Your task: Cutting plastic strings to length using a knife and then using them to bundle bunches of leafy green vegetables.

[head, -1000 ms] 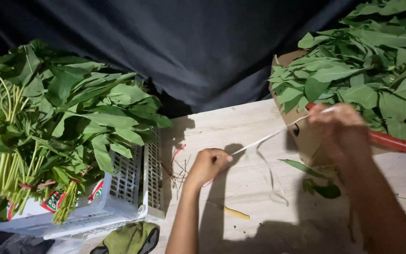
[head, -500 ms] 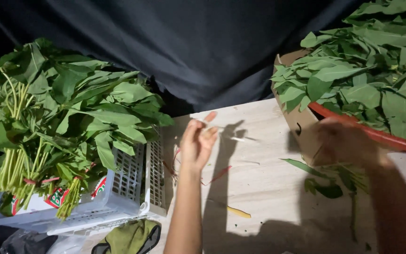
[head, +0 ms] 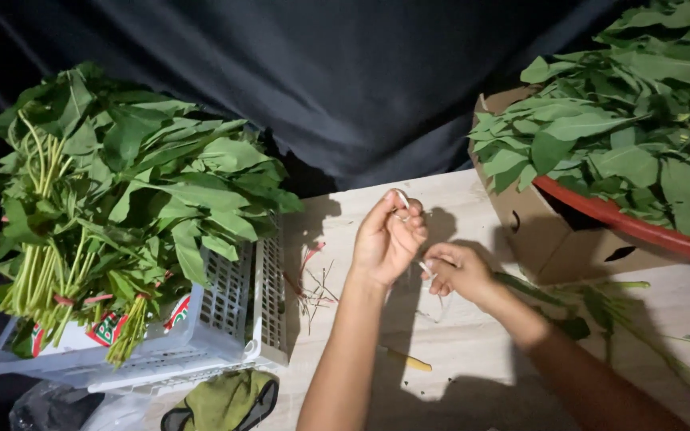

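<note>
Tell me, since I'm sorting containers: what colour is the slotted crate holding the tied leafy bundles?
White crate, in the head view.

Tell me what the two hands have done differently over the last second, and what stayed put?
The right hand came in from beside the cardboard box to meet the left hand; both now pinch the thin pale strip close together, no longer stretched between them. The white crate of tied green bundles and the leaf pile stayed put.
</note>
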